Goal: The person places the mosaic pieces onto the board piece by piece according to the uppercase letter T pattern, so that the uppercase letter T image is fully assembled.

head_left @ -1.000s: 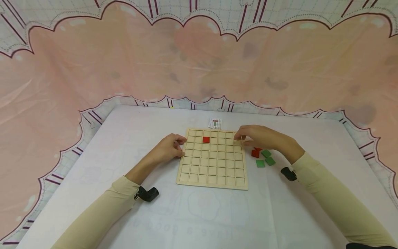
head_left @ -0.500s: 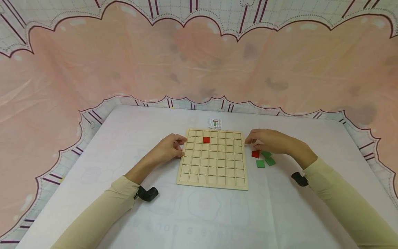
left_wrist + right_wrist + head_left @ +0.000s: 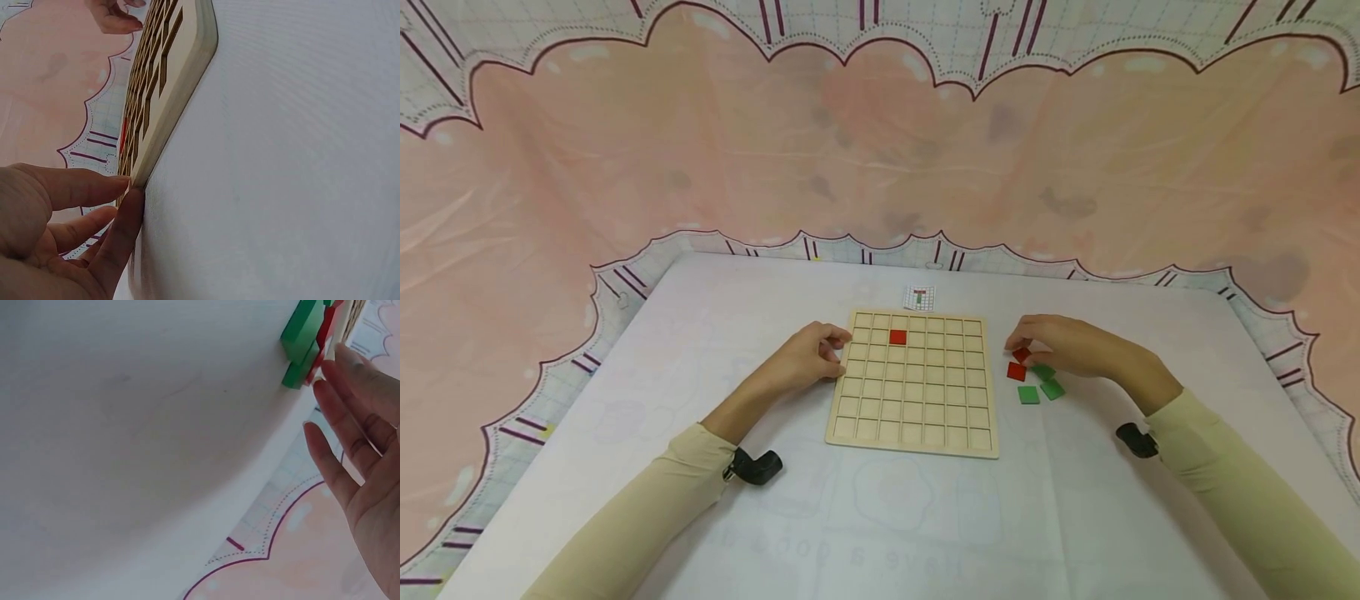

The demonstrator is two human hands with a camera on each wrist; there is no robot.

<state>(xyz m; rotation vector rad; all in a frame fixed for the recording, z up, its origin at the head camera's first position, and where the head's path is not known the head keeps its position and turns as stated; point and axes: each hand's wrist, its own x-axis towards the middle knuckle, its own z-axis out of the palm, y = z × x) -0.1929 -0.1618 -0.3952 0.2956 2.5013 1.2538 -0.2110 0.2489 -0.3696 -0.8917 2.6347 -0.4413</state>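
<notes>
A square wooden grid board [image 3: 890,412] lies on the white table with one red tile [image 3: 897,337] in a cell near its far left. My left hand [image 3: 805,356] rests its fingertips against the board's left edge, thumb and forefinger apart along it. In the left wrist view the fingertips [image 3: 133,199] meet the wooden rim. To the right of the board, my right hand [image 3: 1063,343] has thumb and forefinger on either side of a loose red tile [image 3: 1022,355]. The right wrist view shows its fingers [image 3: 325,403] fairly straight, close by the tiles.
Another red tile [image 3: 1017,372] and several green tiles [image 3: 1028,395] lie below the right hand. Behind the board is a small card [image 3: 919,297] printed with a red and green T on a grid. A patterned pink cloth [image 3: 880,167] hangs beyond the table.
My right hand has moved from over the board's right edge to the loose tiles on its right, fingers now around a red tile. The left hand and board have stayed put.
</notes>
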